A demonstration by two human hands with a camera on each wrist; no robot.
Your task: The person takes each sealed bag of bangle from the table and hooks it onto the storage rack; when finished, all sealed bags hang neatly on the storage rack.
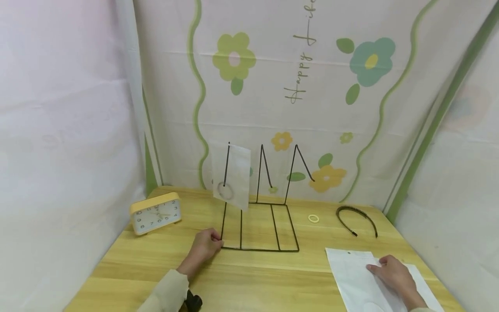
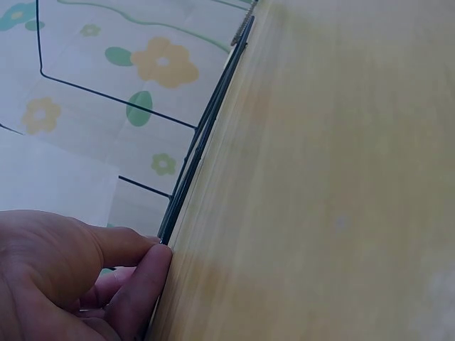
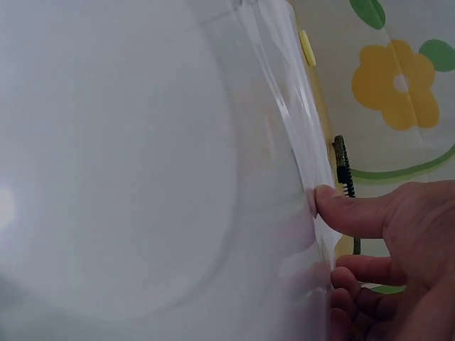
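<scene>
Rack (image 1: 260, 249) held and bags (image 1: 352, 275) pinched: separate work for two hands

The black wire rack stands near the middle of the tabletop (image 1: 269, 279), its middle and right prongs (image 1: 305, 162) bare; a hanging bag (image 1: 239, 173) is at the left prong, with a ring-like shape (image 1: 225, 190) showing low in it. The left hand (image 1: 204, 245) grips the front left corner of the base, thumb and fingertip closed on the wire. The flat white bags lie at the near right. The right hand (image 1: 393, 275) pinches them at an edge, thumb tip against the film and the other fingers curled behind; how many layers are in the pinch cannot be told.

Good technique appears to rest on a light downward hold at the corner, since a sideways tug could slide or tip so thin a frame. Film of this kind is likely to cling, so a small rub of thumb against fingertip should help free one layer before any lift. The small hole (image 1: 348, 252) near the far edge of one bag is best left uncovered, so that the eye can follow it. The yellow ring (image 1: 313, 219) and the dark headband (image 1: 348, 207) lie beyond the bags, where a low, wide reach might disturb them.
</scene>
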